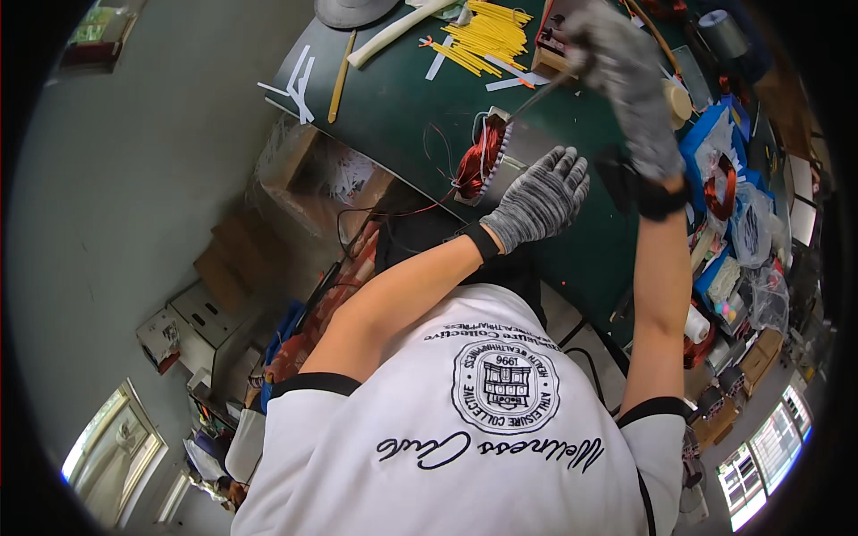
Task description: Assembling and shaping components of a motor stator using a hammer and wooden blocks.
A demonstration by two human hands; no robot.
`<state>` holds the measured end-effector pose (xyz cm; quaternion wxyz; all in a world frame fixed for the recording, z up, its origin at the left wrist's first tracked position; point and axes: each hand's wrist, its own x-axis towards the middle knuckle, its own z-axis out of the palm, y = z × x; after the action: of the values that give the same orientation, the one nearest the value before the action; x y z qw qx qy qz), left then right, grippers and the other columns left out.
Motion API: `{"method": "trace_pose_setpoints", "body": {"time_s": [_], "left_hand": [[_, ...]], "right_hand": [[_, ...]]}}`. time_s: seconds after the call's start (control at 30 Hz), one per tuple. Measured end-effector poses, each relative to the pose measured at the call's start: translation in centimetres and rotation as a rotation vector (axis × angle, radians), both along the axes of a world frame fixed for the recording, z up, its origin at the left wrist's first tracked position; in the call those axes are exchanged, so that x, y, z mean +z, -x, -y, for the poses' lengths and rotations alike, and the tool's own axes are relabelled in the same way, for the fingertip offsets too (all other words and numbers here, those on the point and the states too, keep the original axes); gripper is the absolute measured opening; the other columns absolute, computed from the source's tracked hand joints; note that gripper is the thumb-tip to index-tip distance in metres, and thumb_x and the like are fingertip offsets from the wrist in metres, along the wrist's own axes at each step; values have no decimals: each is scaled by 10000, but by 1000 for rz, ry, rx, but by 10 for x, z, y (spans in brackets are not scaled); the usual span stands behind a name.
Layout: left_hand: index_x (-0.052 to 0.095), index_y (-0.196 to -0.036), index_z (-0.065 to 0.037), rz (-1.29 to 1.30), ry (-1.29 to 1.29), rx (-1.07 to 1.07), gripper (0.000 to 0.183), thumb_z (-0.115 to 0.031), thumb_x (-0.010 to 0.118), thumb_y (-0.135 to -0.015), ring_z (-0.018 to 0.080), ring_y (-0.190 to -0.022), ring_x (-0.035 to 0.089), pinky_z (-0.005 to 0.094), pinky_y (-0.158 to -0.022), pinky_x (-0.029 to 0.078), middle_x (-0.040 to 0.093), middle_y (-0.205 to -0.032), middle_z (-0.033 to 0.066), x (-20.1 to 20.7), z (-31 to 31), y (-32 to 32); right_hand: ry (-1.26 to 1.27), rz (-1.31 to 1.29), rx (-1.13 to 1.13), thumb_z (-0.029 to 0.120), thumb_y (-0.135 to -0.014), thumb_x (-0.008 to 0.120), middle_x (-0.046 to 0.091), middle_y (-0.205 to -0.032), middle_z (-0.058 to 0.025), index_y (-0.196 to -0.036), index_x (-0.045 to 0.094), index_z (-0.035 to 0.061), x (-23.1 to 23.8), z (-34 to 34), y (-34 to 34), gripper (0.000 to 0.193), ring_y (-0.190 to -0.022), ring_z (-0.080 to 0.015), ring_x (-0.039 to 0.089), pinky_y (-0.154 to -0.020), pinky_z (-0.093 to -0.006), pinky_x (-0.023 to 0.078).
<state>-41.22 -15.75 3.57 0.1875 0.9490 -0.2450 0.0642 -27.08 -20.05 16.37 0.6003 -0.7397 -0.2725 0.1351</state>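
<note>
A motor stator (527, 146) with a metal body lies on the green table, a bundle of red-brown copper wire windings (483, 159) bulging from its left end. Along the rim of that end run pale slot liners, and loose thin wires trail off toward me. My left hand (542, 198), in a grey knit glove, rests with fingers stretched out against the stator's near right side. Up and to the right, my gloved right hand (621, 76) is closed on a thin metal rod (543, 95), whose far end slants down to the windings. Motion blurs this hand, and the rod's grip is hidden in it.
Yellow sticks (487, 36) lie in a pile at the back, near white strips (302, 85) and a yellow pointed stick (341, 76). A brown box (550, 61) stands behind the rod. Plastic bags (752, 228) and copper coils (719, 186) crowd the right. A cardboard box (295, 179) sits below the table's left edge.
</note>
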Motion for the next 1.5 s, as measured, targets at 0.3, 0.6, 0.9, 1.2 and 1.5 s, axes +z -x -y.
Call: {"method": "trace_pose_setpoints", "body": {"time_s": [0.3,0.6,0.9,1.2,1.5], "left_hand": [[516,-1222,-105,-41,-95,174,479,-313,538,-792,296,-1219,405,454,-1069,214,480,-1286,106,20,-29,1],[429,-1292,-40,-13,161,343,466,-197,498,-859,384,-1209,380,441,-1036,289,421,-1298,211,-4,-82,25],[301,-1336,35,-281,772,523,481,-144,458,-918,286,-1195,397,343,-1027,301,376,-1296,203,-36,-94,28],[560,-1142,-65,-1129,1229,454,379,-368,499,-923,69,-869,578,238,-758,461,618,-963,-4,-20,-124,19],[571,-1124,-54,-1330,1380,446,375,-359,492,-921,103,-850,604,265,-733,494,634,-949,17,-13,-124,10]], "right_hand": [[-587,-745,-1165,413,-933,429,601,-891,-54,-972,555,95,-174,293,168,344,-559,-78,440,-465,-178,335],[-936,-745,-1064,368,-929,468,608,-985,-86,-1102,547,74,-202,280,192,350,-784,-138,575,-629,-191,470],[-681,-612,-1224,250,-911,536,527,-1086,-77,-1195,496,90,-214,246,186,328,-993,-205,525,-892,-313,447],[476,319,-369,71,-941,394,472,-1268,-129,-1303,388,23,-170,121,194,366,-1132,-245,498,-976,-324,405],[30,-448,-565,310,-950,429,624,-939,-125,-1044,580,-9,-153,79,156,365,-860,-213,589,-807,-306,454]]}}
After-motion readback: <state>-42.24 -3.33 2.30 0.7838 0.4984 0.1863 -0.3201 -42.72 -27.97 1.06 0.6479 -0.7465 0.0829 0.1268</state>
